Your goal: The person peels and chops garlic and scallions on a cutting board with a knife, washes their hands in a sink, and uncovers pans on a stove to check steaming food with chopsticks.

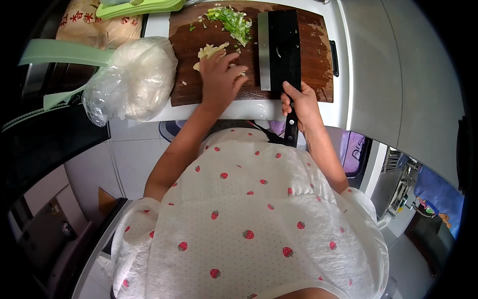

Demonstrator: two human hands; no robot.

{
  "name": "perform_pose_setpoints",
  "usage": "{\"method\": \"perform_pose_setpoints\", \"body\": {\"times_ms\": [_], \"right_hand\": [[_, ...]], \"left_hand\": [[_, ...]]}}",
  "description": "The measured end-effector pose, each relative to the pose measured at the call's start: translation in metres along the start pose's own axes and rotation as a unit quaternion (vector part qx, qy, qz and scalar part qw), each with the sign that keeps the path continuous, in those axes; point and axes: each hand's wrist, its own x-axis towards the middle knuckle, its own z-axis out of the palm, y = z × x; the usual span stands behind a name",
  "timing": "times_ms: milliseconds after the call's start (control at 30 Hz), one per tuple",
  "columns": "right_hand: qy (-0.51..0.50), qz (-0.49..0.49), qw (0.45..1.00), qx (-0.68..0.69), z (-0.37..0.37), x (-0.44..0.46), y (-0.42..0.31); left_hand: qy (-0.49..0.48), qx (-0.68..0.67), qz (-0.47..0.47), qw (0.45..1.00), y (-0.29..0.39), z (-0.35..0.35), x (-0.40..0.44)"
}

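I see the right hand [302, 103] wrapped around the handle of the knife [285, 50], whose broad dark blade lies over the right part of the wooden board [316, 82], edge facing left. The left hand [218, 77] has its fingers spread and relaxed over the pale chopped pieces [209, 51] left of the blade, though I cannot tell from here whether its fingertips touch any. Chopped greens [233, 22] lie farther up the board, and a plastic bag [132, 79] sits just beside its left edge.
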Motion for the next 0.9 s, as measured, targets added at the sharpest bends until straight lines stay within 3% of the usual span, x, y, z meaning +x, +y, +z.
{"method": "perform_pose_setpoints", "body": {"times_ms": [67, 167, 300, 367, 533, 633, 733, 900], "right_hand": [[0.005, -0.008, 1.000, -0.007, 0.002, -0.003, -0.001], [0.009, -0.019, 1.000, -0.021, 0.002, -0.006, -0.002], [-0.008, -0.017, 0.999, -0.034, -0.002, -0.004, 0.003], [-0.013, -0.033, 0.997, -0.063, -0.001, -0.005, 0.004], [-0.032, -0.040, 0.983, -0.176, 0.004, -0.005, 0.002], [-0.024, -0.082, 0.917, -0.390, 0.006, -0.002, 0.001], [-0.007, -0.088, 0.898, -0.430, 0.008, -0.001, -0.001], [0.012, -0.168, 0.855, -0.490, 0.001, 0.000, -0.004]], "left_hand": [[-0.055, 0.034, 0.001, 0.998, 0.003, 0.011, -0.002], [-0.018, 0.135, -0.023, 0.990, -0.010, 0.013, -0.003], [0.033, 0.115, -0.030, 0.992, -0.026, -0.009, -0.008], [0.092, 0.062, -0.100, 0.989, -0.030, -0.017, -0.013], [0.079, 0.054, -0.182, 0.979, -0.026, -0.017, -0.014], [0.104, 0.057, -0.166, 0.979, -0.042, -0.004, 0.001], [0.089, 0.065, -0.183, 0.977, -0.051, 0.005, 0.010], [0.040, -0.063, -0.132, 0.988, -0.039, 0.004, 0.007]]}}
